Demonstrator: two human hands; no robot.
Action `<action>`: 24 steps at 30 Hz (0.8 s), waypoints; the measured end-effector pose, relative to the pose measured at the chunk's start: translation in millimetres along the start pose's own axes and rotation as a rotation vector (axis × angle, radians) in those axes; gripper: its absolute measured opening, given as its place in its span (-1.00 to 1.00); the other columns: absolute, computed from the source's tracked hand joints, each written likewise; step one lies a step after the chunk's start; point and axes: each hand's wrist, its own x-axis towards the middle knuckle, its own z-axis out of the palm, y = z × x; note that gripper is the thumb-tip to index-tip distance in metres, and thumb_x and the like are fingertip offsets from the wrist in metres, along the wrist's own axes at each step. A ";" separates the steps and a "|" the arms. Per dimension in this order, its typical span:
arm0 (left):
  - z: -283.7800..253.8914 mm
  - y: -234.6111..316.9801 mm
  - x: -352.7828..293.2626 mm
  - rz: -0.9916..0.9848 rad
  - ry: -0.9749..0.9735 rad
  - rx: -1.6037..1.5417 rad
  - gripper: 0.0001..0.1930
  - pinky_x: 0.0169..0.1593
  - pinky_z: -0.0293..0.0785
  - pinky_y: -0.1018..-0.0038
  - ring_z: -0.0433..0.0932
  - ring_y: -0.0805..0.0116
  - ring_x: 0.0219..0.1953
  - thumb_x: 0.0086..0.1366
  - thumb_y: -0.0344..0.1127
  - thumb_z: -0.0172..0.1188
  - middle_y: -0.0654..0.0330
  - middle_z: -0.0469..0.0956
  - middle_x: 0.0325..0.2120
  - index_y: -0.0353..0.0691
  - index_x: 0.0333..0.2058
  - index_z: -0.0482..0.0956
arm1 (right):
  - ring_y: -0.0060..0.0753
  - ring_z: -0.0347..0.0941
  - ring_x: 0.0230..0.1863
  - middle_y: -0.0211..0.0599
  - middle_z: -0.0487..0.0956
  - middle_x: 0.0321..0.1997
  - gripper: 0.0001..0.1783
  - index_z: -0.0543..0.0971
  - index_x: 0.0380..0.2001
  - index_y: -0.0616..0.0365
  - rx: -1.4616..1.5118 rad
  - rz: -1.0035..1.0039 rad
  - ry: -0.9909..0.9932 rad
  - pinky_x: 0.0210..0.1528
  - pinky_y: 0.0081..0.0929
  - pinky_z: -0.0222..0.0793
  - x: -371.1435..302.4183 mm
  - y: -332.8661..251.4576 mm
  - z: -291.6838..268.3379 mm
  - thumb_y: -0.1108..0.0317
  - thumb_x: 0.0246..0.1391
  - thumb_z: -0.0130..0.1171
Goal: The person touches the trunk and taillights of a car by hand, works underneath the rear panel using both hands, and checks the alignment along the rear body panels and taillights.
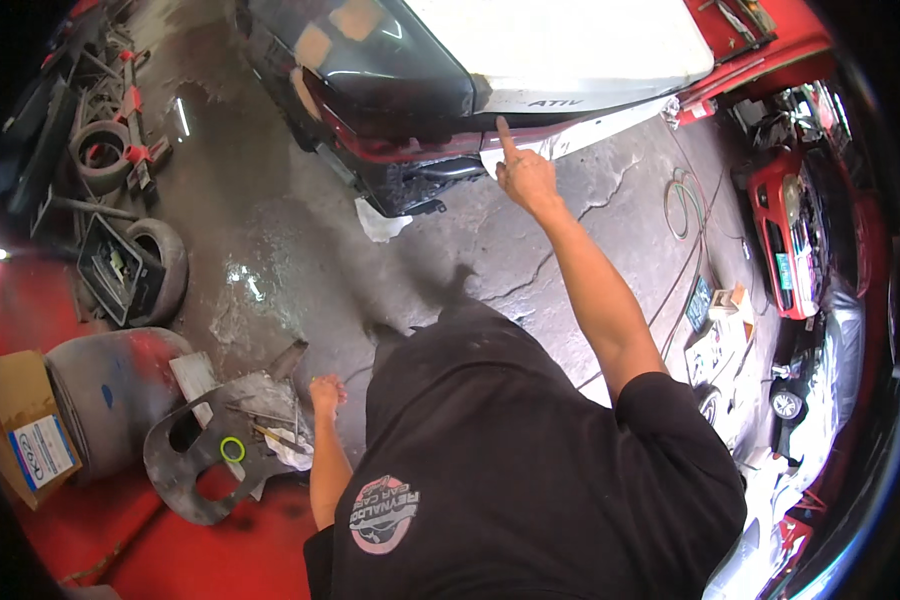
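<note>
From my head camera, looking down, my right hand (526, 176) was stretched out ahead of me with the index finger pointing straight up and the other fingers curled in; it held nothing, and the fingertip sat right at the lower edge of the white car (570, 50), where a red strip (440, 145) ran under the dark window (390, 60). My left hand (325, 393) hung low by my side, loosely curled and empty, just beside a grey curved panel (200, 455) lying on the floor with a small yellow-green ring (232, 449) resting on it. A white rag (380, 222) lay on the cracked concrete floor (270, 240) under the car's corner. To my left stood a grey drum (105, 385) and a cardboard box (20, 420), with tyres (165, 262) farther back. To my right, well apart, a small red car (785, 235) was parked.
</note>
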 end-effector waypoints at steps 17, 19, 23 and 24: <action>41.4 13.5 -8.7 0.261 -0.200 0.251 -0.74 -0.58 0.42 0.39 0.50 0.34 -0.64 0.36 -0.21 0.11 0.13 0.57 -0.53 -0.32 -0.30 0.59 | 0.14 0.59 -0.31 0.06 0.61 -0.39 0.04 -0.19 0.48 -0.10 0.039 -0.008 -0.035 -0.21 -0.01 0.49 3.1 -24.0 -3.6 0.28 0.02 0.15; 35.4 18.9 -6.1 0.227 -0.188 0.202 -0.74 -0.59 0.44 0.40 0.50 0.35 -0.65 0.37 -0.20 0.10 0.14 0.56 -0.53 -0.32 -0.29 0.58 | 0.15 0.59 -0.31 0.06 0.62 -0.39 0.05 -0.21 0.48 -0.21 0.066 0.081 -0.022 -0.20 0.00 0.49 5.5 -17.8 -1.2 0.29 0.02 0.14; 29.8 23.2 -4.1 0.152 -0.120 0.170 -0.74 -0.59 0.48 0.42 0.51 0.36 -0.65 0.38 -0.19 0.09 0.14 0.55 -0.54 -0.32 -0.26 0.55 | 0.16 0.58 -0.31 0.07 0.62 -0.38 0.05 -0.23 0.48 -0.10 0.058 0.076 -0.040 -0.21 -0.02 0.49 4.2 -12.6 1.5 0.29 0.02 0.14; 28.0 20.5 -0.8 0.134 -0.108 0.161 -0.73 -0.59 0.49 0.42 0.51 0.36 -0.65 0.38 -0.19 0.09 0.14 0.55 -0.54 -0.31 -0.26 0.55 | 0.15 0.58 -0.32 0.07 0.62 -0.39 0.06 -0.23 0.48 -0.05 0.074 0.082 -0.017 -0.22 -0.01 0.49 4.2 -14.2 6.0 0.30 0.02 0.14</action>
